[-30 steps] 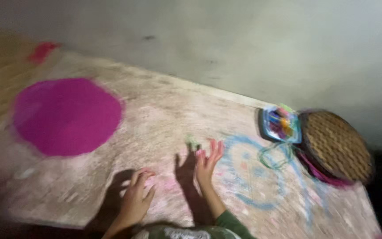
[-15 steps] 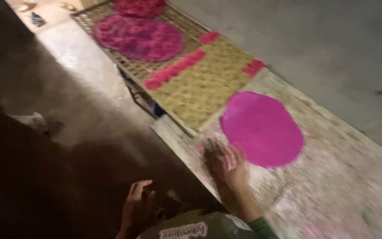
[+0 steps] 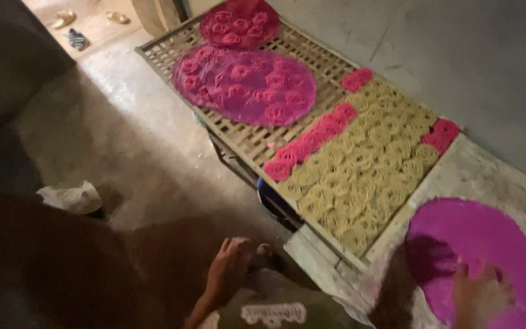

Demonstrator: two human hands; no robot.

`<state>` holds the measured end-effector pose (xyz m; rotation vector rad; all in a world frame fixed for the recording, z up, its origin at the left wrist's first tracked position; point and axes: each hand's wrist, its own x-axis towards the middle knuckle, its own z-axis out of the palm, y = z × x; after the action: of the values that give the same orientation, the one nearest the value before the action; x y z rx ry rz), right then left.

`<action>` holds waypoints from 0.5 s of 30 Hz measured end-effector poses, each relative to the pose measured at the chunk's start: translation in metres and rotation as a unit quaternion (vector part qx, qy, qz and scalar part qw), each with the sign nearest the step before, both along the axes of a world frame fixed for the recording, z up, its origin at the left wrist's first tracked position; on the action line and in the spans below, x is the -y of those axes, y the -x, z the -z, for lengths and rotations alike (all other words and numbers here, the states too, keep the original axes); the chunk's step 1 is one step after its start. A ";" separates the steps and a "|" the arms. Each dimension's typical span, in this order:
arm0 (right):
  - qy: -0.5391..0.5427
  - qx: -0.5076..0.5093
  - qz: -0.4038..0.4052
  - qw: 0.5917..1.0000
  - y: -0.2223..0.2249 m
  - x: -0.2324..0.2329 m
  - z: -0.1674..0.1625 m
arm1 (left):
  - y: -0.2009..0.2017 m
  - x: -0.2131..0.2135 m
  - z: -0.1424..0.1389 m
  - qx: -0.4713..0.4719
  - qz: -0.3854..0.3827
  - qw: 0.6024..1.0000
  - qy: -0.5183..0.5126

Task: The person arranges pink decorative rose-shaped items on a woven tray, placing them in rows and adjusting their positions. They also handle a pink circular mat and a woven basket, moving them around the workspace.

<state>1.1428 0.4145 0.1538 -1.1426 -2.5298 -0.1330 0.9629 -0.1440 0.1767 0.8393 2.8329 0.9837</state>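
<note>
Nearest the camera, the left hand (image 3: 229,268) is hanging low over the person's lap with its fingers loosely curled, gripping nothing; to the right of it, the right hand (image 3: 479,292) is lying spread and flat on the round magenta plastic sheet (image 3: 476,244), palm down, fingers splayed and holding nothing; that sheet is resting at the near right on the pale, dusty stone surface (image 3: 482,173), with the hand's shadow falling across its left part. Just beyond, a slatted bamboo drying rack (image 3: 251,143) is stretching away to the far left; yellow coiled noodle rounds (image 3: 363,173) are covering its near end, with pink coiled rounds (image 3: 312,141) lining their left edge and sitting at the corners; farther along, a second magenta sheet (image 3: 245,85) is carrying pink coils, and a third (image 3: 238,23) is lying at the far end. On the grey concrete floor (image 3: 129,140) at the left, a crumpled white cloth (image 3: 70,197) is lying; sandals (image 3: 74,38) are resting far off.
</note>
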 end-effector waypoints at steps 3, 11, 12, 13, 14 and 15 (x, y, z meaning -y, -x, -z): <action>0.008 -0.131 -0.095 0.987 0.114 0.039 -0.025 | 0.077 0.005 -0.008 -0.017 0.092 0.992 0.081; 0.234 -0.148 -0.398 0.874 0.469 0.176 -0.039 | 0.270 0.047 0.012 -0.004 0.001 0.995 -0.103; 0.225 -0.147 -0.409 0.872 0.494 0.187 -0.032 | 0.289 0.053 0.015 0.110 -0.061 0.980 -0.152; 0.242 -0.137 -0.394 0.876 0.513 0.194 -0.024 | 0.309 0.054 0.018 0.108 -0.069 0.979 -0.157; 0.255 -0.129 -0.380 0.880 0.531 0.198 -0.017 | 0.331 0.054 0.021 0.105 -0.076 0.978 -0.165; 0.267 -0.121 -0.364 0.884 0.547 0.200 -0.012 | 0.357 0.053 0.022 0.101 -0.081 0.977 -0.172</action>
<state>0.5955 0.2149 0.1661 -0.2422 -2.6305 0.8831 0.6064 -0.1974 0.1549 0.4908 2.6292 1.5175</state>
